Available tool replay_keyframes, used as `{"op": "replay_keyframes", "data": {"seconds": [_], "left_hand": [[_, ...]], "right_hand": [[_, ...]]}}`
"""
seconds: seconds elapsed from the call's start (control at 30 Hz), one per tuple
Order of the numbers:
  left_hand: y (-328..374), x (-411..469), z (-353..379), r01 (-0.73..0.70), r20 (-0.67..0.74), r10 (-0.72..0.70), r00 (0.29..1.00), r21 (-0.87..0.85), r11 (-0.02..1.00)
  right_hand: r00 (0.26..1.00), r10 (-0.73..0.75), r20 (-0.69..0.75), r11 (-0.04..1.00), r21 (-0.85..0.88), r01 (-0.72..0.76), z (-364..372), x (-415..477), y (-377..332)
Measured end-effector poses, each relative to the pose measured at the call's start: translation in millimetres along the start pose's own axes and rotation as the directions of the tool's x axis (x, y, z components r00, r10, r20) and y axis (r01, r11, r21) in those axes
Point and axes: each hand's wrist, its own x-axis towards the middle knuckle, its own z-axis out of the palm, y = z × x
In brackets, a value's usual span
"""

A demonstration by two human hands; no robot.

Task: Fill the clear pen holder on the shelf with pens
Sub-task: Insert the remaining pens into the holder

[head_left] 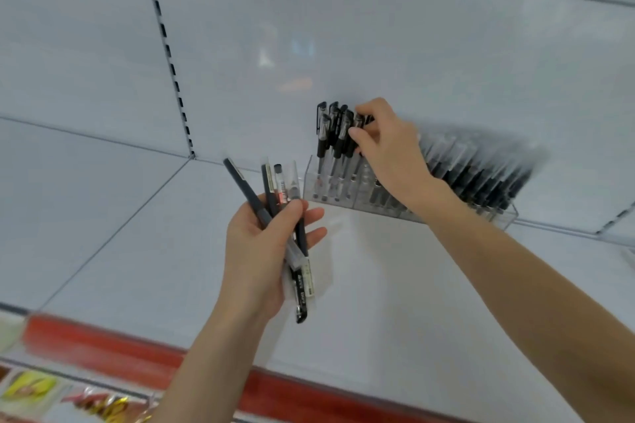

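Our left hand (264, 244) grips a loose fan of spare pens (275, 203), held low and close so that, we judge, the other hand can draw from it. Our right hand (388, 148), up and ahead of the left, pinches the cap of one pen (359, 122) standing in the pen holder (311, 178), probably seating it. Just beyond the left fingertips and under the right wrist, the holder sits at the back of the white shelf (154, 251). It is long, clear plastic, already crowded with dark pens.
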Motion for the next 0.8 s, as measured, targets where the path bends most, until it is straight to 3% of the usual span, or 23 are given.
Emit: {"op": "replay_keyframes", "data": {"seconds": [0.23, 0.33, 0.4, 0.47, 0.53, 0.6, 0.8], "left_hand": [[0.4, 0.4, 3.1, 0.03, 0.051, -0.028, 0.998, -0.024, 0.999], [3.5, 0.4, 0.3, 0.03, 0.107, -0.026, 0.994, -0.029, 0.999], [5.0, 1.4, -0.1, 0.027, 0.136, -0.024, 0.99, -0.022, 0.999], [4.6, 2.3, 2.6, 0.029, 0.165, -0.026, 0.986, -0.015, 0.999], [2.6, 1.0, 7.3, 0.033, 0.213, -0.035, 0.976, 0.015, 0.999], [0.7, -1.6, 10.1, 0.032, 0.267, -0.046, 0.963, 0.056, 0.998], [-1.6, -4.4, -2.8, 0.031, 0.312, -0.079, 0.947, 0.157, 0.987]], "right_hand": [[0.995, 0.005, 0.099, 1.0, -0.024, -0.003, -0.5, -3.4, -4.6], [1.0, 0.019, -0.003, 0.998, 0.054, -0.019, -10.8, -14.1, -11.3], [0.996, 0.066, -0.068, 0.978, 0.204, -0.051, -17.6, -25.4, -21.5], [0.992, 0.123, 0.007, 0.941, 0.316, -0.119, -23.0, -34.6, -32.3], [0.978, 0.132, 0.161, 0.932, 0.316, -0.178, -25.6, -41.6, -39.3], [0.969, 0.113, 0.219, 0.922, 0.34, -0.184, -27.1, -45.5, -42.4], [0.953, 0.302, -0.003, 0.789, 0.561, -0.248, -46.6, -39.1, -34.8]]}}
